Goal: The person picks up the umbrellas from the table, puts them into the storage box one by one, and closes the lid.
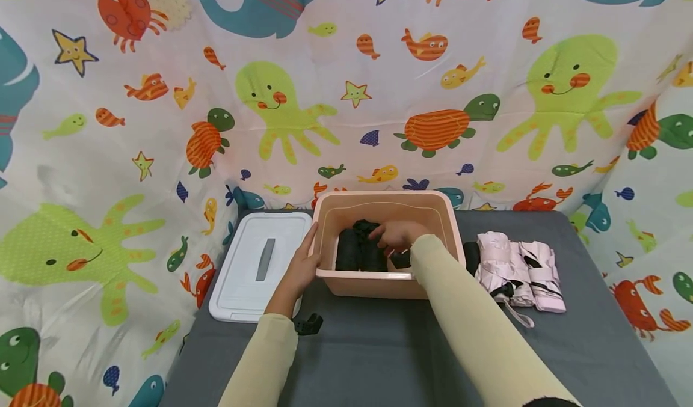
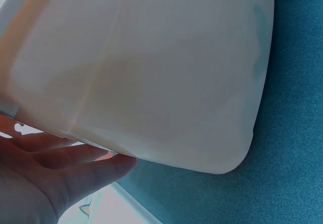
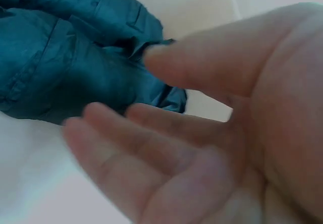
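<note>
A peach plastic bin [image 1: 368,282] stands in the middle of the table, holding several rolled dark cloth bundles [image 1: 348,250]. My left hand [image 1: 299,269] rests at the bin's left side, its fingers fairly straight against the rim; the left wrist view shows the fingers [image 2: 96,171] beside the bin's pale outer wall [image 2: 176,82]. Inside the bin, my right hand [image 1: 399,237] hovers by the bundles with nothing in its grasp. In the right wrist view its fingers [image 3: 136,148] and thumb are spread apart, close to a dark bundle [image 3: 86,67] that looks teal there.
A white lid [image 1: 238,275] with a grey handle lies left of the bin. Several pale pink folded bundles [image 1: 520,269], with dark bands and a strap loop, lie to its right, beside a black one [image 1: 472,257]. A sea-animal print curtain [image 1: 379,106] hangs behind the grey table [image 1: 368,347].
</note>
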`<state>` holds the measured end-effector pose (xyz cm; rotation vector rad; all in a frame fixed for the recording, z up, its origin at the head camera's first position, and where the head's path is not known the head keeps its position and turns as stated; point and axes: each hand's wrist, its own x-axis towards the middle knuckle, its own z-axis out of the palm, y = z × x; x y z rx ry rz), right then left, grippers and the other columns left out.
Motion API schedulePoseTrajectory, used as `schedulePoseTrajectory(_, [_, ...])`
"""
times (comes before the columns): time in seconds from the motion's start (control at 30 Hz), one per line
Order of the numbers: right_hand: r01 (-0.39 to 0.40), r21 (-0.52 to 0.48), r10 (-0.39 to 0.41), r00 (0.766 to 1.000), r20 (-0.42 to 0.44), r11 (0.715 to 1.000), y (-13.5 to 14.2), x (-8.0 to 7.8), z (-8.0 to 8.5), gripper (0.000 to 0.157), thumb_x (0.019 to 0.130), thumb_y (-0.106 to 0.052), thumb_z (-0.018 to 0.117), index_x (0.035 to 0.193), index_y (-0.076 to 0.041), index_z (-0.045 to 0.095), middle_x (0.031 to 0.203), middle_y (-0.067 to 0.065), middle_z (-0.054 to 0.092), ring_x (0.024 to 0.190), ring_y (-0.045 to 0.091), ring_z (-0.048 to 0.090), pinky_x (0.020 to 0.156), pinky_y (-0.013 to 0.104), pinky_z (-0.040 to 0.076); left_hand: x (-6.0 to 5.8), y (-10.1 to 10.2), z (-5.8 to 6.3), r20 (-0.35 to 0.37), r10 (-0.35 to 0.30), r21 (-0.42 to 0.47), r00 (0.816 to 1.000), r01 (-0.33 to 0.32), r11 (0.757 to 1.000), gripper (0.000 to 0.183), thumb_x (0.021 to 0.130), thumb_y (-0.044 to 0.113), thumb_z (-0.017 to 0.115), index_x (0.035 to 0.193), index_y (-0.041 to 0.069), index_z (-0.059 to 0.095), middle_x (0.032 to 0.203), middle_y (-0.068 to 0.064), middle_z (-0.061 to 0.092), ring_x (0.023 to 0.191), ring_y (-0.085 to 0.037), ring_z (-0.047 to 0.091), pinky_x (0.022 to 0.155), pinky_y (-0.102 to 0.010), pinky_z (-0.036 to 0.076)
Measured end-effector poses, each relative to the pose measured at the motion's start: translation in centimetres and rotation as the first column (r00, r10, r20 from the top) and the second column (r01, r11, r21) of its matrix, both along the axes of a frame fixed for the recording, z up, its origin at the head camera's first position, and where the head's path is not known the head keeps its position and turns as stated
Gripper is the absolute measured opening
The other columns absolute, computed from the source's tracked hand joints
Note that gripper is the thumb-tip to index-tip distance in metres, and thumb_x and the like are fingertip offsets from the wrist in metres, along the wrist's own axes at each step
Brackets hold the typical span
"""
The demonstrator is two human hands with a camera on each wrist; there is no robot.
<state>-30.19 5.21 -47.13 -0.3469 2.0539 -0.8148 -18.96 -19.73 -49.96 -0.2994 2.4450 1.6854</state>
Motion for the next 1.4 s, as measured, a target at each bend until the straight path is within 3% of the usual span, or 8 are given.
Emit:
schedulePoseTrajectory(0.1, [-0.073, 0.051, 0.075, 0.997, -0.037, 0.996, 0.1, 0.0, 0.5, 0.047, 0.097, -0.015, 0.049, 0.143, -0.019, 0.049, 0.139, 0.012, 0.055, 0.109, 0.025, 0.065, 0.055, 0.023, 0.043, 0.0, 0.0, 0.0, 0.0, -0.001, 0.007, 1.0, 0.001, 1.0, 0.078, 0.089, 0.011, 0.041, 0.144, 0.061, 0.018, 0.163, 0.006, 0.015, 0.147, -0.033, 0.025, 0.105, -0.059, 0.038])
schedulePoseTrajectory(0.3, [-0.13, 0.094, 0.137, 0.988, -0.077, 0.987, 0.4, 0.7, 2.3, 0.046, 0.097, -0.02, 0.052, 0.142, -0.019, 0.05, 0.132, 0.011, 0.06, 0.114, 0.026, 0.061, 0.075, 0.032, 0.053, 0.0, 0.1, 0.0, 0.008, 0.001, 0.018, 1.0, -0.001, 1.0, 0.077, 0.089, 0.011, 0.042, 0.144, 0.06, 0.018, 0.163, 0.005, 0.015, 0.146, -0.033, 0.026, 0.105, -0.059, 0.038])
schedulePoseTrajectory(0.53, [-0.158, 0.057, 0.165, 0.973, -0.162, 0.986, 1.0, 1.8, 4.5, 0.043, 0.096, -0.016, 0.053, 0.139, -0.018, 0.054, 0.121, 0.014, 0.061, 0.101, 0.023, 0.057, 0.072, 0.03, 0.055, 0.0, 0.1, 0.2, 0.023, -0.002, 0.02, 1.0, 0.002, 1.0, 0.075, 0.091, 0.013, 0.042, 0.145, 0.06, 0.017, 0.163, 0.006, 0.015, 0.147, -0.033, 0.025, 0.106, -0.06, 0.036])
schedulePoseTrajectory(0.67, [-0.204, 0.04, 0.208, 0.949, -0.239, 0.978, 1.3, 2.2, 5.5, 0.043, 0.096, -0.014, 0.053, 0.139, -0.015, 0.053, 0.12, 0.013, 0.059, 0.083, 0.017, 0.055, 0.066, 0.028, 0.054, 0.1, 0.1, 0.3, 0.014, -0.001, 0.011, 1.0, 0.001, 1.0, 0.077, 0.089, 0.011, 0.041, 0.146, 0.058, 0.018, 0.163, 0.003, 0.015, 0.146, -0.035, 0.026, 0.105, -0.06, 0.037])
schedulePoseTrajectory(0.8, [-0.246, 0.053, 0.248, 0.902, -0.354, 0.968, 1.9, 2.9, 6.5, 0.042, 0.096, -0.013, 0.052, 0.138, -0.013, 0.055, 0.13, 0.016, 0.058, 0.091, 0.019, 0.058, 0.075, 0.032, 0.053, 0.2, 0.1, 0.4, 0.009, -0.002, 0.01, 1.0, 0.002, 1.0, 0.08, 0.087, 0.009, 0.042, 0.147, 0.057, 0.018, 0.163, 0.002, 0.015, 0.144, -0.037, 0.029, 0.103, -0.059, 0.039])
schedulePoseTrajectory(0.97, [-0.226, 0.031, 0.216, 0.87, -0.442, 0.974, 2.8, 3.7, 7.3, 0.042, 0.097, -0.014, 0.047, 0.139, -0.014, 0.054, 0.138, 0.017, 0.055, 0.125, 0.029, 0.055, 0.097, 0.044, 0.05, 0.3, 0.1, 0.4, -0.001, -0.009, 0.014, 1.0, 0.009, 1.0, 0.08, 0.087, 0.008, 0.041, 0.148, 0.055, 0.018, 0.163, 0.002, 0.016, 0.144, -0.036, 0.029, 0.104, -0.059, 0.039])
schedulePoseTrajectory(1.2, [-0.175, 0.002, 0.15, 0.837, -0.527, 0.985, 4.3, 4.9, 7.8, 0.042, 0.098, -0.021, 0.048, 0.14, -0.018, 0.053, 0.138, 0.008, 0.058, 0.117, 0.024, 0.06, 0.092, 0.042, 0.052, 0.2, 0.1, 0.3, 0.011, -0.016, 0.012, 1.0, 0.016, 1.0, 0.081, 0.087, 0.009, 0.042, 0.147, 0.056, 0.016, 0.163, 0.003, 0.014, 0.145, -0.036, 0.026, 0.105, -0.061, 0.037])
schedulePoseTrajectory(1.4, [-0.116, -0.06, 0.064, 0.832, -0.551, 0.991, 5.9, 6.1, 8.1, 0.04, 0.098, -0.025, 0.051, 0.138, -0.022, 0.055, 0.137, 0.011, 0.057, 0.118, 0.03, 0.059, 0.092, 0.046, 0.053, 0.3, 0.0, 0.4, 0.006, -0.02, 0.016, 1.0, 0.02, 1.0, 0.082, 0.086, 0.008, 0.042, 0.148, 0.055, 0.017, 0.163, 0.004, 0.013, 0.146, -0.035, 0.025, 0.106, -0.06, 0.036])
